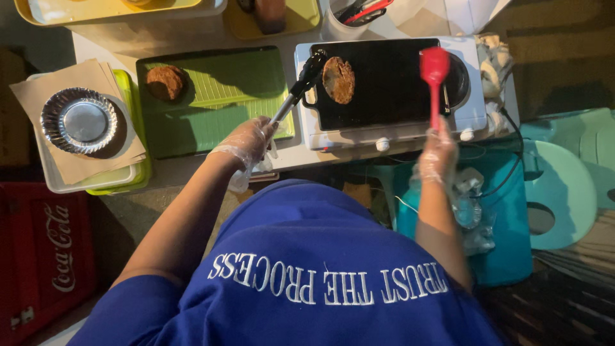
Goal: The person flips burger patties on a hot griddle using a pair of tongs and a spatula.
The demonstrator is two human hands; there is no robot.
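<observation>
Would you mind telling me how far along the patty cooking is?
Done: nothing is plated; the round foil dish sits empty. In hand: left hand tongs grip a brown patty over the black griddle; right hand holds a red spatula. Left: another patty waits on the green tray.

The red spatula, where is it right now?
In the head view the red spatula is upright in the right hand, its head over the right side of the black griddle, right of the patty gripped by tongs.
</observation>
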